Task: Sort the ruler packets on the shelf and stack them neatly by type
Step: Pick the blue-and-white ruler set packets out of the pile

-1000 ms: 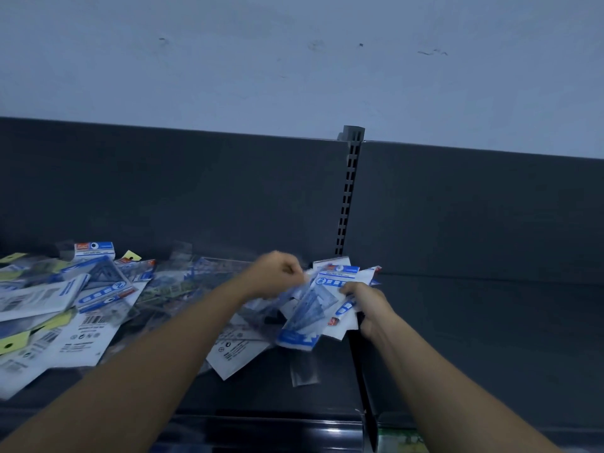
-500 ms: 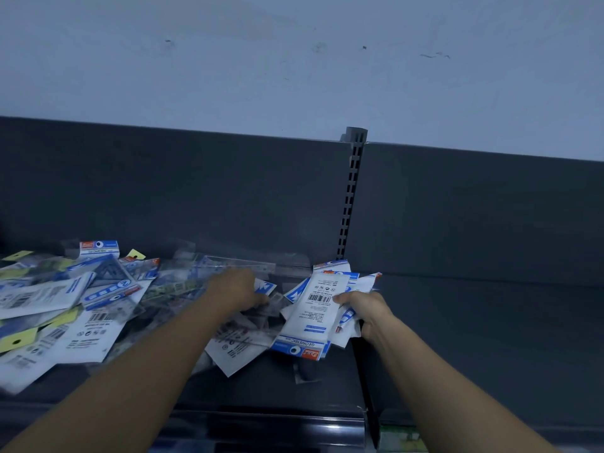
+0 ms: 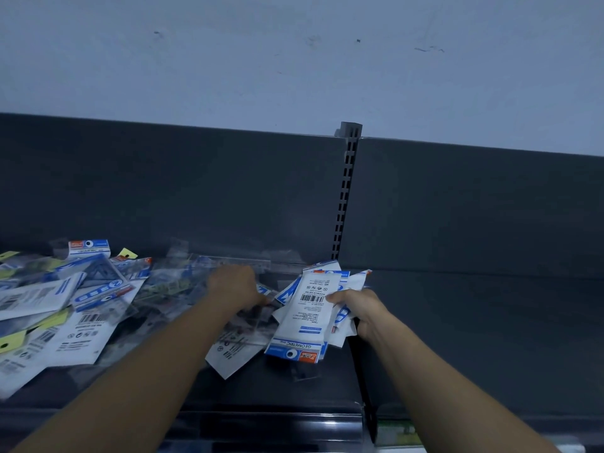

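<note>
Left hand [image 3: 233, 282] now deeper in loose packets [image 3: 98, 289], grip hidden; right hand [image 3: 358, 307] clutching white-and-blue "GEOMETRIC" packet stack [image 3: 305, 318], barcode upward.

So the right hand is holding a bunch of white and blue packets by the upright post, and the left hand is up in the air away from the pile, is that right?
Not quite. The head view shows the left hand down in the pile of clear packets, not in the air. The rest holds: the right hand holds a bunch of white and blue packets by the upright post.
</note>
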Demonstrator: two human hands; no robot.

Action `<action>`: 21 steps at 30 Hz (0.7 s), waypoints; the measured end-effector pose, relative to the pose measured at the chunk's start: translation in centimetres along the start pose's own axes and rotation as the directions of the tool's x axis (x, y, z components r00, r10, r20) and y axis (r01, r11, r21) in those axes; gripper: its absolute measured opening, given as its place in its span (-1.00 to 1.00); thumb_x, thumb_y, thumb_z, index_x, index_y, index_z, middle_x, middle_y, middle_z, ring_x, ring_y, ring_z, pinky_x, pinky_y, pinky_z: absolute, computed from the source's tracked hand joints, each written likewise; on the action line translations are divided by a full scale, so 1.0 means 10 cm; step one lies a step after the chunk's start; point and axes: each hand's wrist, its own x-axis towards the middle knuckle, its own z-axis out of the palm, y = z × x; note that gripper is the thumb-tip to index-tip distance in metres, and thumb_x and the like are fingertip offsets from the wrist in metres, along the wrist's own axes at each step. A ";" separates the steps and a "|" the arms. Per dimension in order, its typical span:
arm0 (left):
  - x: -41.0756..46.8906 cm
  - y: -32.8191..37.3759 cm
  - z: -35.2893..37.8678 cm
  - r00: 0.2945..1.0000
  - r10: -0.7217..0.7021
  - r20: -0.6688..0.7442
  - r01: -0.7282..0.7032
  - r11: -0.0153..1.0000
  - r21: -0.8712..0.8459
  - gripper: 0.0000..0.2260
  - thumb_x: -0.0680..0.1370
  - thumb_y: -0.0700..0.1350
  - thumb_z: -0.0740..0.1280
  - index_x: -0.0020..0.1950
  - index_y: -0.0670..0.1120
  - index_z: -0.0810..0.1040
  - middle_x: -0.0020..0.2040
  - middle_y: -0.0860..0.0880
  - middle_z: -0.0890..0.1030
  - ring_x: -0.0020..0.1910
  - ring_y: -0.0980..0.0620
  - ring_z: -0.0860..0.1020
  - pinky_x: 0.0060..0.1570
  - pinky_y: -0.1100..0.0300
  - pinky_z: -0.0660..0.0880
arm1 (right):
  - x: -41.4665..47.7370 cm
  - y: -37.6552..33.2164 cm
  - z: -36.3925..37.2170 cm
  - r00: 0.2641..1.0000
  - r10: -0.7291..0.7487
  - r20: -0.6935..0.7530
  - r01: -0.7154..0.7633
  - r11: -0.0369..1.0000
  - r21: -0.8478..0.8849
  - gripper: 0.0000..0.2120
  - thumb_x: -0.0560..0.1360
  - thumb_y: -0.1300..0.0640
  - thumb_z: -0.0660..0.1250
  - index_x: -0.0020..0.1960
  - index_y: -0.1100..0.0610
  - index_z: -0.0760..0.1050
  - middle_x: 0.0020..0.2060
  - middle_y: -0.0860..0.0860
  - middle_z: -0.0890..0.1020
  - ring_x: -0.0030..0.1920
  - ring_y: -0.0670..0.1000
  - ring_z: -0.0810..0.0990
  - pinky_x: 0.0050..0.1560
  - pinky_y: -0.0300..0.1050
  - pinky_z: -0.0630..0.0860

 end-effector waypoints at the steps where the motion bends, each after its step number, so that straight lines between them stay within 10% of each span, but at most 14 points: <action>1: 0.01 0.00 0.00 0.999 0.038 -0.017 -0.038 0.999 0.011 -0.67 0.46 0.18 0.38 -0.08 -0.09 0.53 -0.12 -0.01 0.55 -0.11 0.00 0.54 -0.10 0.15 0.51 | 0.00 0.00 0.00 1.000 0.001 0.001 -0.001 1.000 -0.001 -0.86 0.45 0.41 0.38 -0.01 0.27 0.53 -0.20 0.16 0.66 -0.26 0.14 0.65 -0.41 -0.01 0.59; 5: -0.03 0.03 -0.06 0.978 0.099 -0.183 -0.094 0.995 0.032 -0.91 0.52 -0.16 0.26 -0.07 -0.13 0.55 -0.05 -0.08 0.62 -0.04 -0.07 0.60 -0.12 0.11 0.51 | -0.01 0.00 0.00 1.000 -0.004 0.007 0.004 1.000 0.004 -0.83 0.45 0.41 0.37 0.02 0.27 0.53 -0.17 0.16 0.67 -0.24 0.14 0.65 -0.38 0.00 0.58; 11: -0.12 0.22 -0.25 0.892 0.073 -0.447 -0.307 0.823 -0.477 -0.72 0.49 -0.14 0.25 -0.42 -0.12 0.30 -0.48 -0.01 0.36 -0.41 -0.05 0.36 -0.44 0.20 0.20 | -0.02 0.00 0.00 1.000 -0.010 0.010 0.010 0.999 0.050 -0.79 0.46 0.39 0.35 0.09 0.29 0.52 -0.19 0.16 0.66 -0.26 0.14 0.65 -0.42 -0.02 0.58; 16: -0.28 0.42 -0.19 0.863 0.412 -0.293 -0.503 0.639 -0.582 -0.70 0.55 -0.07 0.32 -0.38 -0.05 0.47 -0.50 0.08 0.44 -0.51 0.20 0.35 -0.40 0.26 0.28 | -0.03 -0.03 -0.01 0.999 -0.035 -0.014 0.036 0.989 0.144 -0.79 0.47 0.36 0.29 0.10 0.29 0.53 -0.23 0.16 0.64 -0.29 0.13 0.62 -0.44 -0.06 0.56; 18: -0.28 0.43 -0.08 0.852 0.492 -0.179 -0.482 0.604 -0.635 -0.90 0.53 -0.04 0.38 -0.14 -0.01 0.65 -0.29 0.23 0.61 -0.29 0.37 0.50 -0.17 0.27 0.46 | -0.03 -0.03 -0.03 0.999 -0.046 -0.021 0.049 0.987 0.153 -0.80 0.48 0.36 0.27 0.09 0.29 0.53 -0.23 0.17 0.63 -0.31 0.14 0.61 -0.45 -0.09 0.56; 21: -0.32 0.40 0.02 0.818 0.574 -0.043 -0.468 0.620 -0.629 -0.49 0.41 -0.03 0.51 0.35 0.07 0.51 0.31 0.17 0.50 0.29 0.21 0.42 0.34 0.19 0.34 | -0.04 0.00 -0.05 0.998 -0.056 -0.026 0.059 0.986 0.154 -0.83 0.50 0.33 0.28 0.07 0.28 0.53 -0.24 0.16 0.64 -0.32 0.12 0.62 -0.41 -0.10 0.56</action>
